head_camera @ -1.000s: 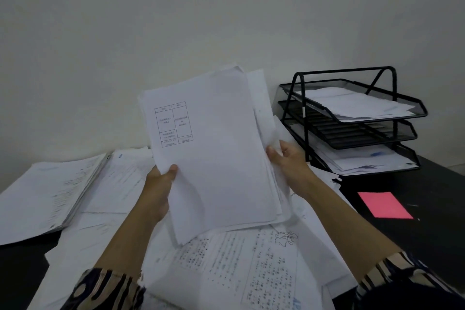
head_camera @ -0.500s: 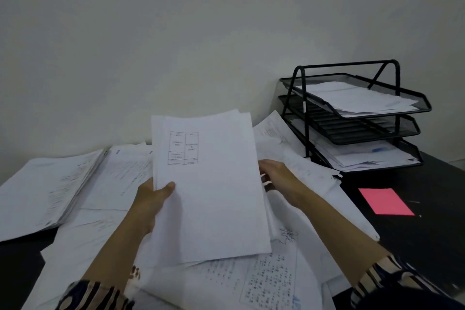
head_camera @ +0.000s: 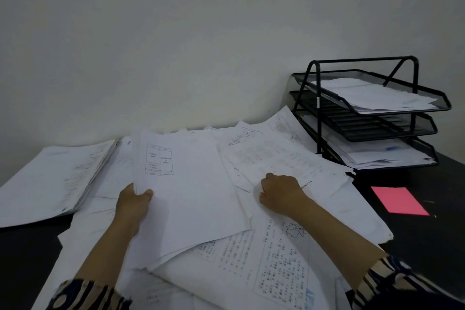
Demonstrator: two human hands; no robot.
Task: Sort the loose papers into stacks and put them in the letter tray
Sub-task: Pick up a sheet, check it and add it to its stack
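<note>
A stack of white sheets (head_camera: 196,196) with a small printed table on its top page lies low over the pile of loose papers (head_camera: 276,272). My left hand (head_camera: 133,204) grips the stack's left edge, thumb on top. My right hand (head_camera: 280,191) sits just right of the stack, knuckles up and fingers curled down onto the loose printed sheets; whether it pinches a sheet is hidden. The black three-tier mesh letter tray (head_camera: 319,113) stands at the back right, with papers in its top and bottom tiers.
A thick bundle of papers (head_camera: 50,178) lies at the left on the black table (head_camera: 427,246). A pink sheet (head_camera: 398,200) lies in front of the tray. A white wall runs close behind the table.
The stack has come down from upright in front of me to nearly flat on the pile. My right hand has left its right edge and moved onto the loose sheets beside it.
</note>
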